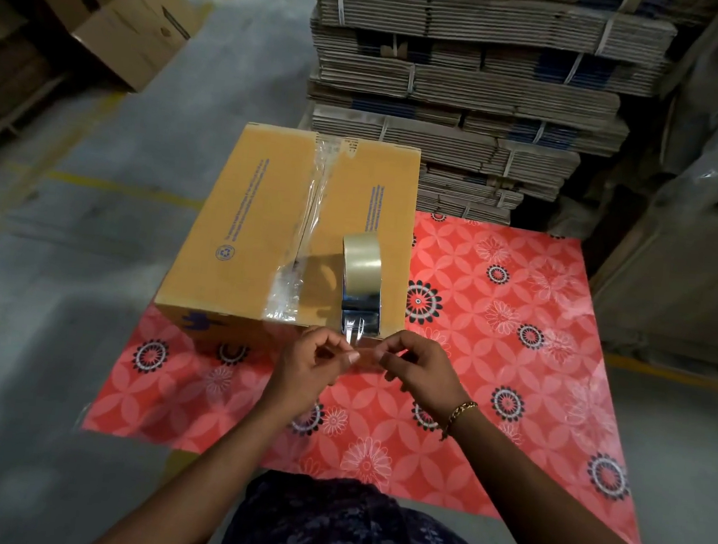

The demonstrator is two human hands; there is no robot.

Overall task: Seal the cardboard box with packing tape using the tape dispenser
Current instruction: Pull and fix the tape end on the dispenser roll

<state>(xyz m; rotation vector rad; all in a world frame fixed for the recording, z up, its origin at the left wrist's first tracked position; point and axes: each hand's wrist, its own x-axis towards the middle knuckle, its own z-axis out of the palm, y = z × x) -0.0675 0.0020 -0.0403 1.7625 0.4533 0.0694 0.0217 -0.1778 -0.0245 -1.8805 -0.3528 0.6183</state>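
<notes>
A brown cardboard box (247, 226) stands on a red flowered sheet, its flaps down and a strip of clear tape (309, 223) running along the centre seam. A tape dispenser (360, 280) with a roll of clear tape rests on the box top near its front right corner. My left hand (317, 364) and my right hand (418, 365) meet just in front of the dispenser. Both pinch the loose end of tape (356, 346) that comes off its front.
The red flowered sheet (518, 331) covers the surface under the box and spreads to the right. A tall stack of flattened cartons (476, 85) rises behind. More boxes (139, 27) stand at the far left on the grey floor.
</notes>
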